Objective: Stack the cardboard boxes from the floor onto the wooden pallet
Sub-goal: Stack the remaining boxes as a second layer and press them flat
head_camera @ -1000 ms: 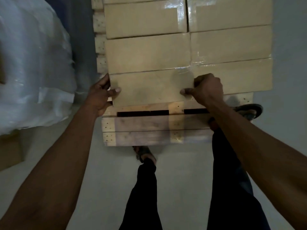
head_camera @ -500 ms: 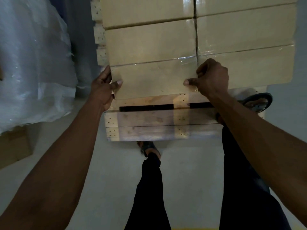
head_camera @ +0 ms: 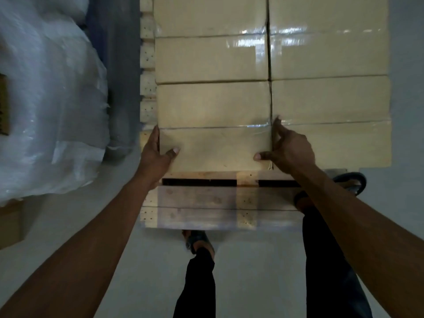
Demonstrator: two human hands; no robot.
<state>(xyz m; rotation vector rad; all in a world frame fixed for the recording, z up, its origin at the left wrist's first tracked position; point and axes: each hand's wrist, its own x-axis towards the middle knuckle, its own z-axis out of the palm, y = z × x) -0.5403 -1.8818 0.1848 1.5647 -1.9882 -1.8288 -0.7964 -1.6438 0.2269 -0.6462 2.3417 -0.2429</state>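
Observation:
Several tan cardboard boxes lie in two columns on the wooden pallet. The nearest box of the left column sits at the pallet's front. My left hand grips its left end, thumb on top. My right hand holds its right end, thumb on top and fingers down in the gap beside the neighbouring box. Taped seams shine on the boxes further back.
A large bundle wrapped in clear plastic stands at the left. A brown box lies on the floor at the lower left. My legs and sandalled feet stand at the pallet's front; one foot rests near its right corner.
The box has slid back against the row behind it. My right hand has shifted from a curled grip on the top corner to fingers reaching into the gap at the box's right end.

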